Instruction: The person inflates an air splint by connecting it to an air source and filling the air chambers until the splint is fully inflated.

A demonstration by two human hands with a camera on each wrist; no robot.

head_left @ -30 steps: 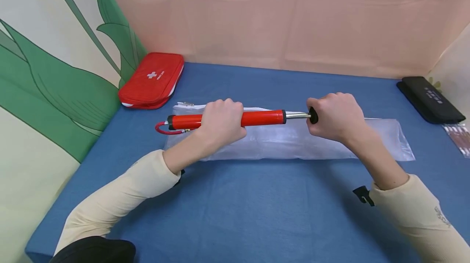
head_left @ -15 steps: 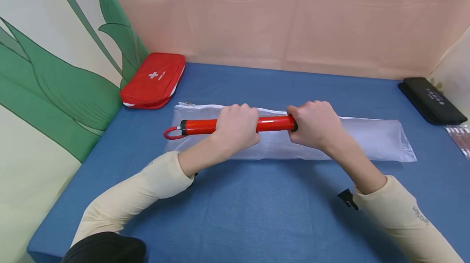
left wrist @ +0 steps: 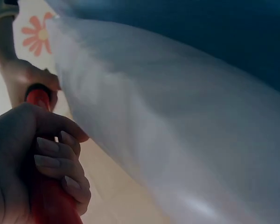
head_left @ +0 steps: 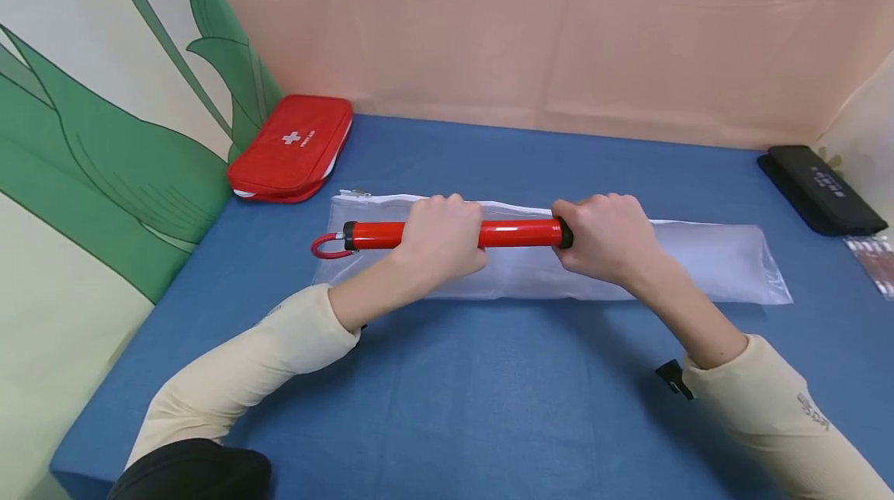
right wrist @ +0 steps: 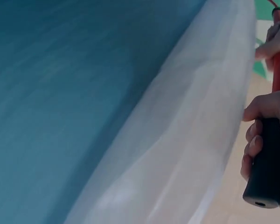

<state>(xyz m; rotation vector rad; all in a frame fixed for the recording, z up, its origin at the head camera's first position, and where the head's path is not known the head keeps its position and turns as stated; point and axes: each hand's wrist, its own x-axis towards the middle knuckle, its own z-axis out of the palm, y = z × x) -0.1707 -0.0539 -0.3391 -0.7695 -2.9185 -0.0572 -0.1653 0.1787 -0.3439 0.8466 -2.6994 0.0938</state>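
Observation:
A red hand air pump (head_left: 520, 234) lies level across both hands, above a clear zip pouch (head_left: 719, 259). My left hand (head_left: 443, 236) grips the middle of its barrel, fingers curled round it in the left wrist view. The right hand (head_left: 608, 238) holds the black handle (right wrist: 267, 163), whose end sticks out below the fingers in the right wrist view. No metal rod shows between the barrel's black end collar (head_left: 566, 234) and that hand. From the pump's left end loops a short red hose (head_left: 323, 247).
On the blue-covered table (head_left: 489, 391), a red first aid case (head_left: 293, 151) sits at the back left. A black case (head_left: 824, 188) lies at the right edge, beside a clear packet (head_left: 873, 259). A peach sheet (head_left: 524, 34) hangs behind.
The right hand has moved left, and the metal rod that showed a second ago has slid into the barrel. My left hand and the barrel have shifted slightly right overall.

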